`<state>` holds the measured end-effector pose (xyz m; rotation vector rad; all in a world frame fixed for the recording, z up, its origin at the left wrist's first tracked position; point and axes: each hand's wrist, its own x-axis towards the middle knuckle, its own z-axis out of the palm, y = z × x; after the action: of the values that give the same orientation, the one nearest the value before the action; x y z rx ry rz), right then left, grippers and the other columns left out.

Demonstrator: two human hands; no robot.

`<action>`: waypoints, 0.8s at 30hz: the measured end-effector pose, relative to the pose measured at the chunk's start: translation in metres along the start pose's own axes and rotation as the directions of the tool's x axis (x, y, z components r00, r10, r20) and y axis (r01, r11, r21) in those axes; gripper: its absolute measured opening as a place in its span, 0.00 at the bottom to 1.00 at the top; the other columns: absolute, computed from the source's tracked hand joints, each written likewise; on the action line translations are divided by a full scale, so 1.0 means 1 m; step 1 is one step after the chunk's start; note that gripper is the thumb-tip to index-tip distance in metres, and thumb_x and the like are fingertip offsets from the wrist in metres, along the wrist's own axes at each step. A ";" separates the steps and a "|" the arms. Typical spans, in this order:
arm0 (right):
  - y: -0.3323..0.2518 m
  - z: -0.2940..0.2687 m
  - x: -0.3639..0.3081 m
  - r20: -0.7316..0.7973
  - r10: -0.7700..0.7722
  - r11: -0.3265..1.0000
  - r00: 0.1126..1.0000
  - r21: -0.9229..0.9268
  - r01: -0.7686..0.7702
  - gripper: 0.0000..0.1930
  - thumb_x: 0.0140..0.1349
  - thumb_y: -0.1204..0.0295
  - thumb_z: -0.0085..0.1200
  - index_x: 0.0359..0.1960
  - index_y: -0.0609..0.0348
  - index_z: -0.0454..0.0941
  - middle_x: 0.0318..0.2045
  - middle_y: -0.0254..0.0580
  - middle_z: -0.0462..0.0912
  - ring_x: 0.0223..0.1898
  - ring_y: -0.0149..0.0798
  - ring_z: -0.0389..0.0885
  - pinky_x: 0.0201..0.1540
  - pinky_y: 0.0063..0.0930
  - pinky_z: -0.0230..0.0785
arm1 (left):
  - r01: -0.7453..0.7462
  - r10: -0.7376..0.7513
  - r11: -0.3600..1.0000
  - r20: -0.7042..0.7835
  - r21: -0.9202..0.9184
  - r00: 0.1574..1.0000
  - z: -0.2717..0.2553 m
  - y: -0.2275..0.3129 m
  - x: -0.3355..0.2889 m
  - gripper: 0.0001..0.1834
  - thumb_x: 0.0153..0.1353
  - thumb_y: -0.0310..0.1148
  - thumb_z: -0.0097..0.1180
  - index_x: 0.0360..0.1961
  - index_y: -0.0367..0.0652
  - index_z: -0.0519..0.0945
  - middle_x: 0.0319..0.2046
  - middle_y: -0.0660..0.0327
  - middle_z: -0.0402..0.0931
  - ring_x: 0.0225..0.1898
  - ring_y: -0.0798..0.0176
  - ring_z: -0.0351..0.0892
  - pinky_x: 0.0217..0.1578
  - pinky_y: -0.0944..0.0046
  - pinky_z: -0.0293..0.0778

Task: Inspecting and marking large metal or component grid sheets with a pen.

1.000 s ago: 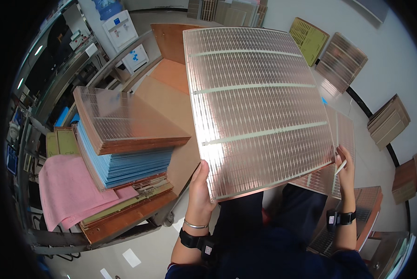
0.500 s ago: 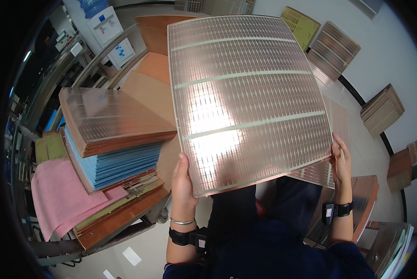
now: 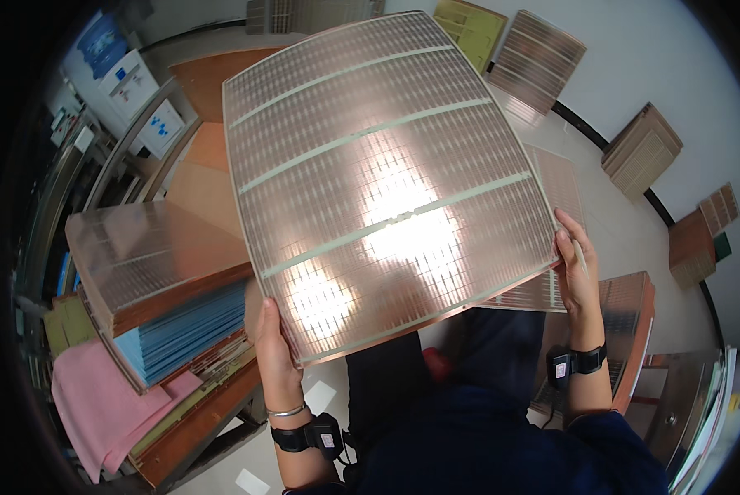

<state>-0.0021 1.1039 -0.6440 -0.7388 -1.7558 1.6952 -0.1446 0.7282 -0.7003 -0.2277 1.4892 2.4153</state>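
Observation:
A large copper-coloured circuit board panel (image 3: 337, 214) is held up in front of me, tilted, with pale strips crossing its fine grid and bright light glaring off it. My left hand (image 3: 278, 351) grips its lower left corner, thumb on the front and the other fingers hidden behind. At the lower right edge, my right hand (image 3: 580, 276) holds the panel too; a slim pale item shows by its fingers, too small to name. Behind the panel's right side another copper panel (image 3: 560, 186) partly shows. To the left, a stack of copper panels (image 3: 151, 264) rests above blue sheets (image 3: 193, 330).
A pink cloth (image 3: 102, 404) hangs over the left cart's near corner. More panels (image 3: 537, 62) lean along the wall, with a brown stack (image 3: 644, 150) farther right. Close by my right forearm is a panel stack (image 3: 634, 330). A water dispenser (image 3: 135, 91) stands far left.
The panel has shifted left and tilted, its left side lower, with both hands still on it. My view has turned, and the glare has spread across the panel's lower half.

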 end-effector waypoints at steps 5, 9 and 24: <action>-0.006 0.000 -0.007 0.037 0.008 0.997 0.999 0.077 -0.011 0.18 0.66 0.65 0.49 0.54 0.59 0.72 0.26 0.26 0.72 0.27 0.19 0.69 0.29 0.12 0.63 | -0.033 0.036 0.998 -0.057 0.053 0.998 -0.002 -0.008 0.006 0.22 0.69 0.44 0.41 0.51 0.35 0.70 0.45 0.58 0.75 0.42 0.66 0.76 0.44 0.68 0.73; -0.001 -0.001 -0.009 0.041 0.045 0.983 0.998 0.175 -0.051 0.16 0.68 0.67 0.45 0.54 0.60 0.72 0.24 0.25 0.71 0.24 0.18 0.68 0.25 0.11 0.61 | -0.024 0.026 0.997 -0.030 0.067 0.999 -0.015 -0.010 0.009 0.23 0.69 0.44 0.41 0.53 0.34 0.69 0.47 0.58 0.74 0.43 0.66 0.75 0.45 0.68 0.71; -0.008 -0.002 -0.009 0.125 -0.025 0.982 0.992 0.187 0.001 0.17 0.67 0.67 0.47 0.54 0.62 0.71 0.41 0.37 0.77 0.40 0.24 0.74 0.44 0.17 0.67 | 0.028 -0.017 0.977 -0.054 0.210 0.998 -0.011 -0.002 0.013 0.25 0.69 0.46 0.41 0.53 0.32 0.69 0.48 0.57 0.73 0.45 0.65 0.74 0.46 0.65 0.70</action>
<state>0.0056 1.0985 -0.6361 -0.5455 -1.6513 1.9033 -0.1564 0.7215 -0.7100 -0.2609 1.7414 2.2276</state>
